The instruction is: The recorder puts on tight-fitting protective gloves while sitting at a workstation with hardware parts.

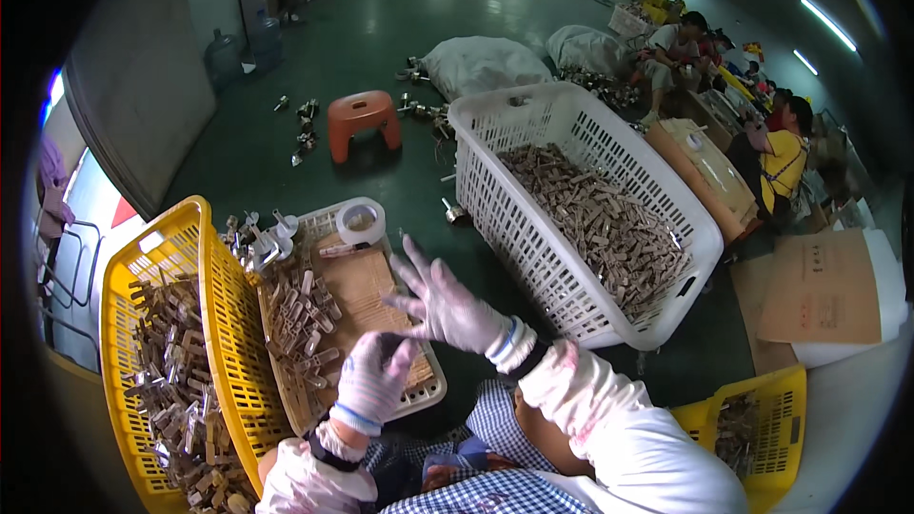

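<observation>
My left hand [374,376], in a striped glove, is closed with its fingers pinched together above the near part of a white tray [436,398]. Whatever it may hold is too small and dark to make out. Just to its right my right hand [455,309], also gloved, has its fingers spread and nothing visible in them. Corrugated cardboard [350,297] lines the tray. Slim brownish clip-like pieces [307,309] lie in a loose pile along its left side. A roll of clear tape [361,223] rests at the tray's far end.
A yellow basket [205,257] of similar pieces stands left of the tray. To the right is a large white basket [590,314] with many more. Beyond are an orange stool [363,121], white sacks [486,65] and scattered metal parts [307,128]. People [785,152] sit at far right.
</observation>
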{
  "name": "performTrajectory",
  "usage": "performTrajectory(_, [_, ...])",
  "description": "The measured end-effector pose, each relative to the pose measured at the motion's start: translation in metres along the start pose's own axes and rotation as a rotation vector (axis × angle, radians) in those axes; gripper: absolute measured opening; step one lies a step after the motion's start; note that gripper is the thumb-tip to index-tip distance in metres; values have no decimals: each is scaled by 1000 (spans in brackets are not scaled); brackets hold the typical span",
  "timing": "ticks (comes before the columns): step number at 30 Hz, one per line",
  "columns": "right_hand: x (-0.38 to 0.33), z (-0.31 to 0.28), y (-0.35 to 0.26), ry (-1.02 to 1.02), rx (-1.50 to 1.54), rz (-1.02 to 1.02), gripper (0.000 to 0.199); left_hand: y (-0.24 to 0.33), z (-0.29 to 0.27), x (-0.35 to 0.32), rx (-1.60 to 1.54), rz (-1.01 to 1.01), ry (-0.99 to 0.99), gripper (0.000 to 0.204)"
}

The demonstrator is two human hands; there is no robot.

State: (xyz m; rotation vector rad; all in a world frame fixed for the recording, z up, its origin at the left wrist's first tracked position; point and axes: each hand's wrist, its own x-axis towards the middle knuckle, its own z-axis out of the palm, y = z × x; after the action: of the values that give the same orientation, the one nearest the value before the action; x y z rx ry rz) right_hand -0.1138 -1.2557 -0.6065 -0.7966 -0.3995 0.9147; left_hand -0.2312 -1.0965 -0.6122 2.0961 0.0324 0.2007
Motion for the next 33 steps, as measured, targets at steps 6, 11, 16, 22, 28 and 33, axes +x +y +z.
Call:
performTrajectory(6, [-37, 15, 1, -11, -300, 28, 78, -4, -31, -4, -39, -206, 8, 14])
performTrajectory(11, [-23, -16, -1, 183, -112, 289, 66, -11, -33, 29, -38, -390, -534, 27])
performTrajectory(16, [-2, -40, 16, 355, -79, 343, 66, -30, -7, 50, -302, -676, -810, 31])
performTrajectory(22, [-1, -64, 58, 401, -343, 139, 52, -93, 37, -7, -476, -811, -902, 38])
performTrajectory(28, [-68, -125, 61, 1120, 569, 239, 22, 22, 5, 38, -440, -900, -926, 99])
performTrajectory(33, [-79, -70, -70, 878, 408, 427, 28, 61, -103, 13, -214, -1044, -562, 121])
